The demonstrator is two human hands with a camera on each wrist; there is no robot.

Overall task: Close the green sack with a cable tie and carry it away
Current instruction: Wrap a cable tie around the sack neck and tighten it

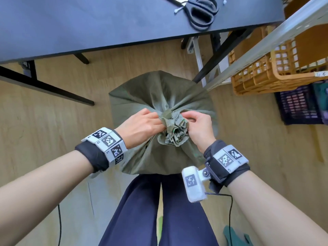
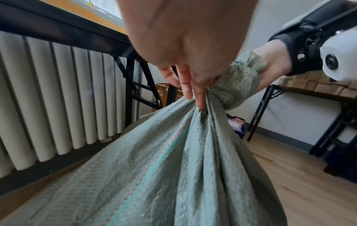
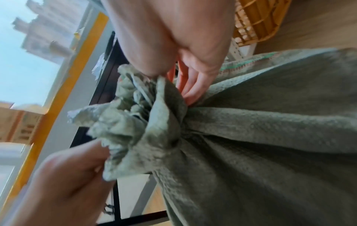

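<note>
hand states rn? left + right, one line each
Left hand: fingers curled, gripping the bunched neck of the green sack.
Right hand: fingers curled, gripping the same neck from the other side.

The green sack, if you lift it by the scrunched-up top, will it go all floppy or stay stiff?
Probably floppy: the sack is thin woven cloth, creased into folds where the left hand and right hand grip its bunched neck. It bulges round and full, so it may feel fairly heavy. The rough weave likely won't slip much.
</note>
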